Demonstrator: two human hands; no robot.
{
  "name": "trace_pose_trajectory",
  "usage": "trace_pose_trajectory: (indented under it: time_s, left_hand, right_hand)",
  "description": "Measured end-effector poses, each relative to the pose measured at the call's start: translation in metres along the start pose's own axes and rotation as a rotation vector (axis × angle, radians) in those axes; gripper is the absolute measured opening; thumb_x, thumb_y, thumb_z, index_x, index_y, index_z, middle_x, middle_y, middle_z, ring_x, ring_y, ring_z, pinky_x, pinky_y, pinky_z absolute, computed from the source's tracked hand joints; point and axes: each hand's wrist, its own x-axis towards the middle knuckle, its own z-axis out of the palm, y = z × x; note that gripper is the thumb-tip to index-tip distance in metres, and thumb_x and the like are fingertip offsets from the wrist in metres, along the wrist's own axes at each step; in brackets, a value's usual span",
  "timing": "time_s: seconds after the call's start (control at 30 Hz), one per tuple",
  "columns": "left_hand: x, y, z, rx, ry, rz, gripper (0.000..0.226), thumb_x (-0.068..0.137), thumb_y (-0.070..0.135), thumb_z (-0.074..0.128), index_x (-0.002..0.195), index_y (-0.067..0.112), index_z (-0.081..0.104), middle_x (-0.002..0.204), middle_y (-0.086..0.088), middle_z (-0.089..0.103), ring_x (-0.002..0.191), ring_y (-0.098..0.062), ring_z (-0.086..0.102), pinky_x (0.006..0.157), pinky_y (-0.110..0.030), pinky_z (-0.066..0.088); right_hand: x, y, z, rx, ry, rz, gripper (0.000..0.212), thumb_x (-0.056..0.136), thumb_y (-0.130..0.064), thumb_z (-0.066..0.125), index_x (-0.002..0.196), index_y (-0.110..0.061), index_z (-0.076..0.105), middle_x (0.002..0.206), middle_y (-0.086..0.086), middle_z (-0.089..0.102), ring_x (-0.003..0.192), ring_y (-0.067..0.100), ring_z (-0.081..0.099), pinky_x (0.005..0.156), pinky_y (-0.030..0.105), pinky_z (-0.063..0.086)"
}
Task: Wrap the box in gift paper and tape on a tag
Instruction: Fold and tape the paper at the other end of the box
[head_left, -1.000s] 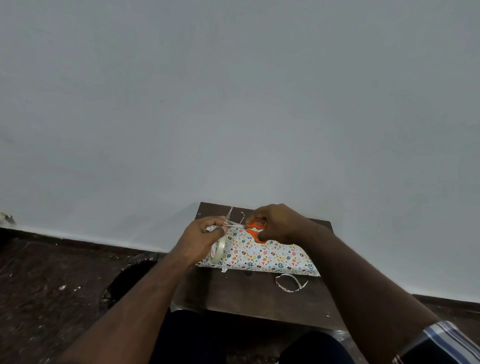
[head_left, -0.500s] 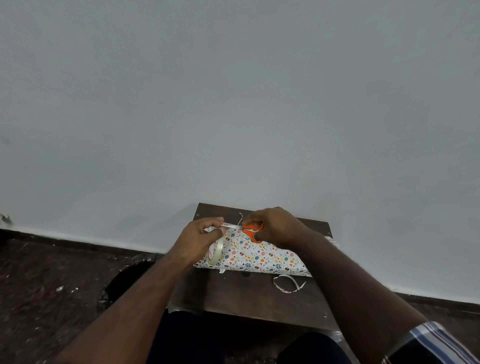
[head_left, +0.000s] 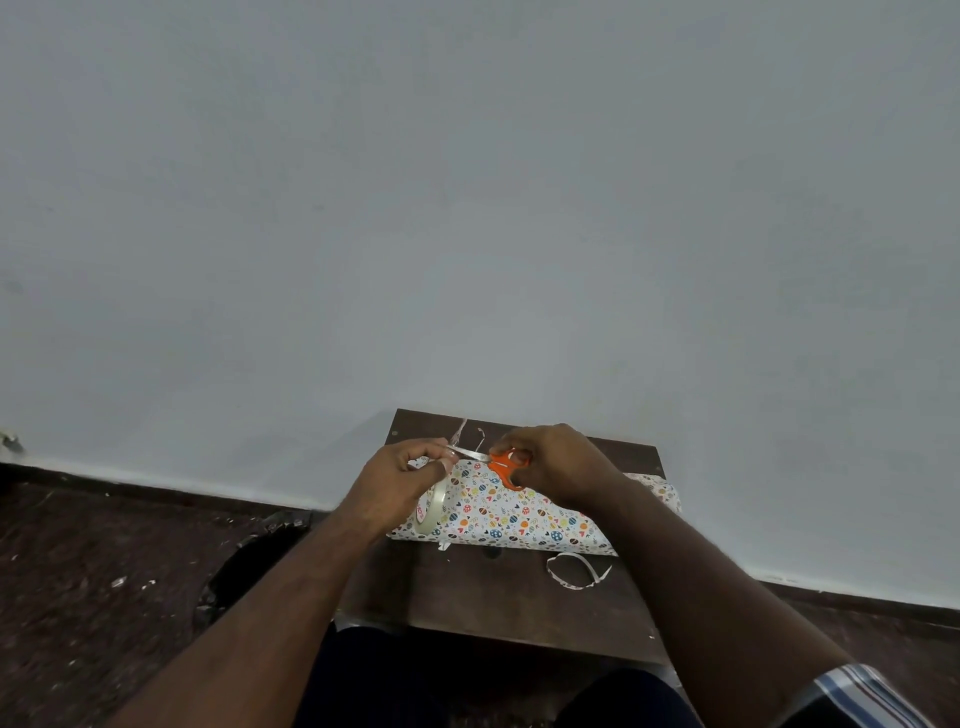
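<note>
Box (head_left: 519, 512): wrapped in patterned gift paper, lying flat on the dark wooden worktop (head_left: 509, 597), long side across it, near the wall (head_left: 467, 208).

Left hand (head_left: 400, 483): fingers curled, gripping a tape roll (head_left: 432, 506) above the box's left end.

Right hand (head_left: 556, 460): fingers through the orange handles of scissors (head_left: 501, 464), blades pointing at the left fingertips.

Paper strip (head_left: 576, 570): curled loop on the worktop, just in front of the box.
</note>
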Motion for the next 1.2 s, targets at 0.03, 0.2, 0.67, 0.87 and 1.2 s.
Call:
trace_pose_trajectory:
  time_s: [0.03, 0.2, 0.67, 0.87, 1.2]
  left_hand:
    - [0.000, -0.001, 0.000, -0.007, 0.002, -0.004, 0.009, 0.094, 0.027, 0.071, 0.095, 0.029, 0.080, 0.129, 0.014, 0.067, 0.120, -0.010, 0.059, 0.102, -0.033, 0.045]
    - [0.000, -0.002, -0.004, -0.031, 0.016, -0.002, 0.009, 0.094, 0.027, 0.073, 0.094, 0.032, 0.080, 0.125, 0.017, 0.067, 0.116, -0.006, 0.061, 0.089, -0.022, 0.044]
    - [-0.001, -0.003, 0.002, -0.045, -0.006, 0.007, 0.010, 0.094, 0.026, 0.072, 0.095, 0.031, 0.081, 0.124, 0.019, 0.067, 0.112, 0.003, 0.060, 0.095, -0.026, 0.045]
    - [0.001, -0.003, 0.004, -0.023, -0.014, 0.013, 0.009, 0.094, 0.026, 0.072, 0.095, 0.031, 0.080, 0.120, 0.021, 0.067, 0.102, 0.018, 0.059, 0.084, -0.014, 0.043]
    - [0.002, -0.006, -0.008, -0.099, 0.030, 0.000, 0.011, 0.092, 0.023, 0.074, 0.094, 0.032, 0.080, 0.116, 0.021, 0.069, 0.112, 0.002, 0.062, 0.099, -0.029, 0.049]
  right_hand:
    - [-0.001, 0.003, 0.002, 0.021, 0.018, 0.018, 0.043, 0.086, -0.017, 0.075, 0.126, -0.032, 0.068, 0.125, -0.004, 0.070, 0.114, 0.013, 0.064, 0.090, 0.033, 0.054]
    - [-0.005, 0.017, 0.011, -0.086, -0.033, 0.111, 0.039, 0.084, -0.019, 0.075, 0.121, -0.029, 0.066, 0.120, -0.003, 0.067, 0.102, 0.016, 0.060, 0.079, 0.031, 0.049]
    - [0.012, 0.022, 0.042, -0.307, -0.135, 0.124, 0.030, 0.089, -0.016, 0.067, 0.118, -0.014, 0.074, 0.119, 0.006, 0.070, 0.110, 0.021, 0.061, 0.096, 0.036, 0.053]
    - [0.033, -0.006, 0.050, 0.020, 0.040, 0.225, 0.026, 0.095, -0.025, 0.063, 0.098, -0.001, 0.075, 0.105, 0.013, 0.073, 0.098, 0.027, 0.069, 0.086, 0.038, 0.054]
    - [0.055, -0.012, 0.062, 0.146, -0.019, 0.357, 0.025, 0.095, -0.023, 0.063, 0.102, -0.001, 0.070, 0.102, 0.015, 0.070, 0.094, 0.031, 0.067, 0.083, 0.038, 0.056]
